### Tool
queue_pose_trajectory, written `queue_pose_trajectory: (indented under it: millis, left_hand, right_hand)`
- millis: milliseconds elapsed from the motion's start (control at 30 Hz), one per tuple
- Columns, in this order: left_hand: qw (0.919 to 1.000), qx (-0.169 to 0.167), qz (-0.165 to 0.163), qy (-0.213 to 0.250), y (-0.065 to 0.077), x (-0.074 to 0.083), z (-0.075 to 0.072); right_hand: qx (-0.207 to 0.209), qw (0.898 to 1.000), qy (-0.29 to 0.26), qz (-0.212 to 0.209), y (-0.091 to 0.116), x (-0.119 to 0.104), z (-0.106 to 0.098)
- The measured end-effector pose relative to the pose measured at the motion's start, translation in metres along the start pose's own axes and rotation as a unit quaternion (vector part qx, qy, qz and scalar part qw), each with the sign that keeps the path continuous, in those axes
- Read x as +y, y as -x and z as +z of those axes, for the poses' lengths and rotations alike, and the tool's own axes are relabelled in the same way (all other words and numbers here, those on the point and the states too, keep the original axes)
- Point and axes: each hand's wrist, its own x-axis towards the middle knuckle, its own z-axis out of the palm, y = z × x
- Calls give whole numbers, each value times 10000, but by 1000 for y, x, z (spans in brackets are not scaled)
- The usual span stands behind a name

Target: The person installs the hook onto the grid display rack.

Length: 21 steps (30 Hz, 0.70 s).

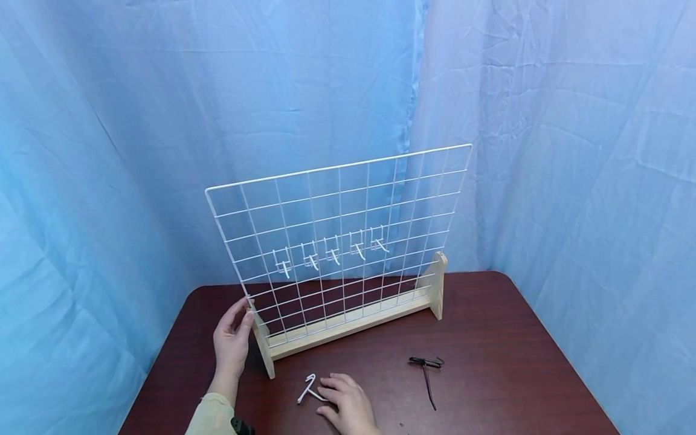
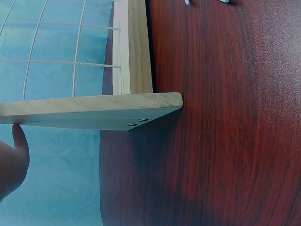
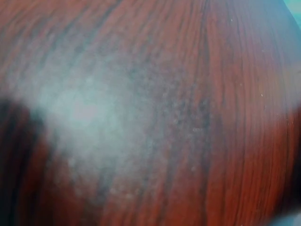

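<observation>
A white wire grid panel (image 1: 339, 241) stands tilted in a wooden base (image 1: 348, 326). My left hand (image 1: 232, 338) pinches the top of the base's left wooden upright (image 1: 262, 338) beside the grid's edge. In the left wrist view, the thumb (image 2: 18, 150) lies against that upright (image 2: 94, 113). On the table, my right hand (image 1: 348, 402) is spread loosely beside a white hook (image 1: 307, 389), its fingers at the hook's long prong. I cannot tell whether they touch. The right wrist view shows mostly blurred tabletop.
Several white hooks (image 1: 333, 252) hang in a row across the middle of the grid. A black hook (image 1: 426, 374) lies right of my right hand on the dark red wooden table (image 1: 500, 356). Blue curtains (image 1: 326, 90) surround the table.
</observation>
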Motion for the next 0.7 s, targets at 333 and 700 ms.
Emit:
queue_pose_trajectory:
  millis: [333,700]
  left_hand:
    - [10000,-23,62,-69,1,2,0]
    - [10000,-26,-4,-96,2,2,1]
  right_hand:
    - [270,9993,-255,71,0,1,4]
    - [554,9971,-515,66,-2,1,6]
